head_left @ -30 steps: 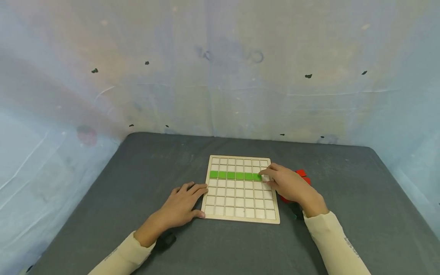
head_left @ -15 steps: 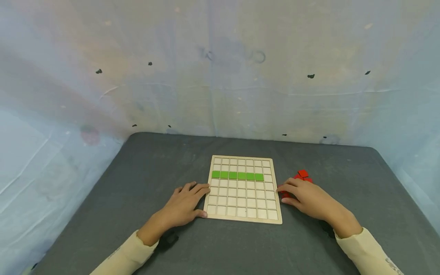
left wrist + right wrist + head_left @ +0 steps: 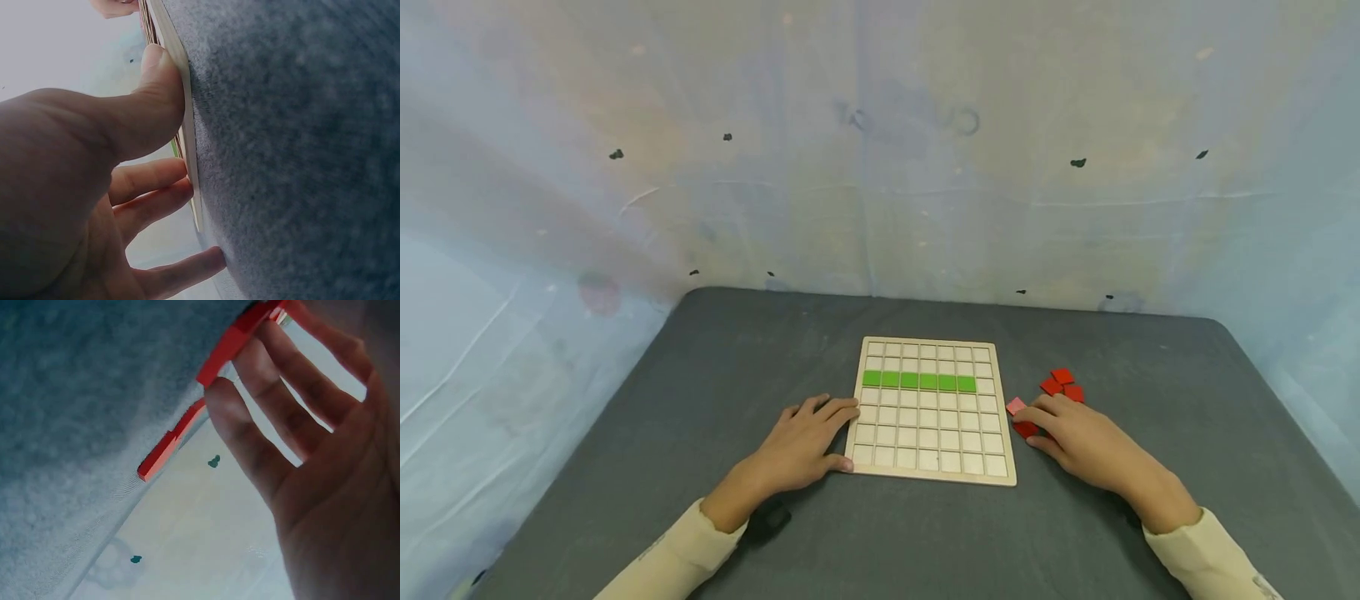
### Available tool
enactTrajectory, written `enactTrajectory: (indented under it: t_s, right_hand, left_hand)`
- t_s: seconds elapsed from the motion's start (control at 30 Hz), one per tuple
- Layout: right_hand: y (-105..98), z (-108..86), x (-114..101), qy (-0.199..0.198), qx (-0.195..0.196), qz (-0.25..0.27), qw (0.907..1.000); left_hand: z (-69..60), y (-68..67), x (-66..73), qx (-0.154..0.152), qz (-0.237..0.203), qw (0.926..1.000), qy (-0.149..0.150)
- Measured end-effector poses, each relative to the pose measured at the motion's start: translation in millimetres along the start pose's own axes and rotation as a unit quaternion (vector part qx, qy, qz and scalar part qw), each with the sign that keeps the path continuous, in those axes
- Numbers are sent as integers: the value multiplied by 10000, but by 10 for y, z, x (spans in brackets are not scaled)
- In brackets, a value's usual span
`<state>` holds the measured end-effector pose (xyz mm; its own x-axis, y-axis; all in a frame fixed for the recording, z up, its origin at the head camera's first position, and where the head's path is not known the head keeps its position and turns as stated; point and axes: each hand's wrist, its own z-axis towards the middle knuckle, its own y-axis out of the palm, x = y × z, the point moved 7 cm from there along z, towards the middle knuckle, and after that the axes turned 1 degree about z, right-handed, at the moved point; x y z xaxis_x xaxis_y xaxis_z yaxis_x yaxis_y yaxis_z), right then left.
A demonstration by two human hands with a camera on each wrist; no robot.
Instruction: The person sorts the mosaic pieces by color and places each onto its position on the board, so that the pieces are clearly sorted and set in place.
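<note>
A pale wooden grid board (image 3: 925,481) lies on the dark table, with several green square tiles (image 3: 928,382) in a row in its third line of cells. My left hand (image 3: 801,446) rests at the board's left edge, its thumb and fingers touching the rim; the left wrist view shows the thumb (image 3: 156,94) on that edge. Right of the board, my right hand (image 3: 1086,442) reaches over red square tiles (image 3: 1026,429), its fingertips touching them. In the right wrist view the fingers (image 3: 244,425) are fairly straight against a red tile (image 3: 228,353). The hand partly hides these tiles.
More red tiles (image 3: 1062,379) lie in a loose cluster beyond my right hand. The dark table (image 3: 760,350) ends at a pale sheet wall (image 3: 880,167) behind, with further pale sheeting at both sides.
My right hand has left the last green tile on the board and moved right to the red tiles. One tile now shows lighter near the fingertips. The left hand stays at the board.
</note>
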<state>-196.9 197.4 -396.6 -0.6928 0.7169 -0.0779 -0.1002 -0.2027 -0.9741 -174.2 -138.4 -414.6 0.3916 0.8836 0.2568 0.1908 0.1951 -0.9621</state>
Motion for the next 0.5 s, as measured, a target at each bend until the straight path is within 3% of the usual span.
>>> enactTrajectory:
  t_s: [0.5]
  right_hand:
    - [-22,-11,31,293,164,-174,9993]
  left_hand:
    - [-6,-17,7,18,23,10000,11]
